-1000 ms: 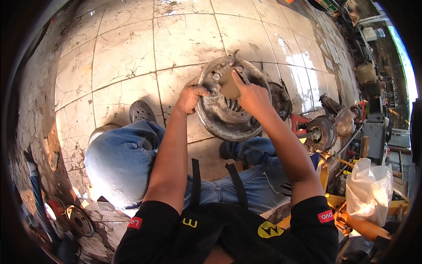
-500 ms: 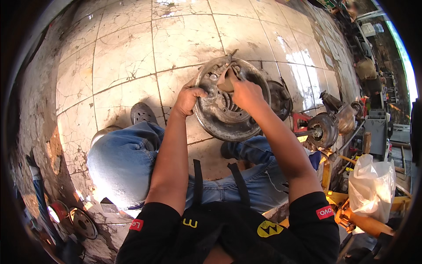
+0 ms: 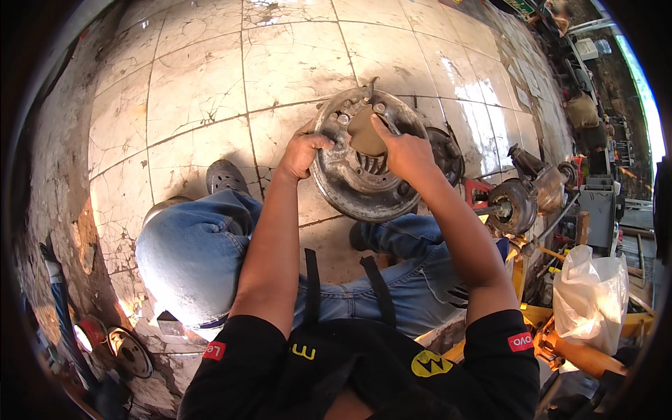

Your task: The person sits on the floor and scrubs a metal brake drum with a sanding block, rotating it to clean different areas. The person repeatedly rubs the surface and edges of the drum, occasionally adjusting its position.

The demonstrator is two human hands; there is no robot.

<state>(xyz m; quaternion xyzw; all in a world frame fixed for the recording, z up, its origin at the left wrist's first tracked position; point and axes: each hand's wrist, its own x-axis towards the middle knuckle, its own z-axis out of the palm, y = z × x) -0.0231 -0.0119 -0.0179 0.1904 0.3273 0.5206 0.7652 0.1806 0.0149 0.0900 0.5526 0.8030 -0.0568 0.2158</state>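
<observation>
A round, worn metal brake backing plate is held up in front of me, over the tiled floor. My left hand grips its left rim, with the thumb on the face of the plate. My right hand is over the plate's right side, its index finger pointed at the upper edge of a brown piece of sandpaper. That sheet lies across the upper middle of the plate, partly covering the center opening. The remaining fingers of this hand are curled, and their tips are hidden.
Just behind the plate's right side, another round brake part rests on the floor. Farther right are a red stand and an axle piece with a drum. A white plastic bag sits at lower right. Round metal parts lie lower left.
The sandpaper has turned so that more of its flat brown face shows. My right hand has shifted slightly right, while my left hand keeps its grip on the rim.
</observation>
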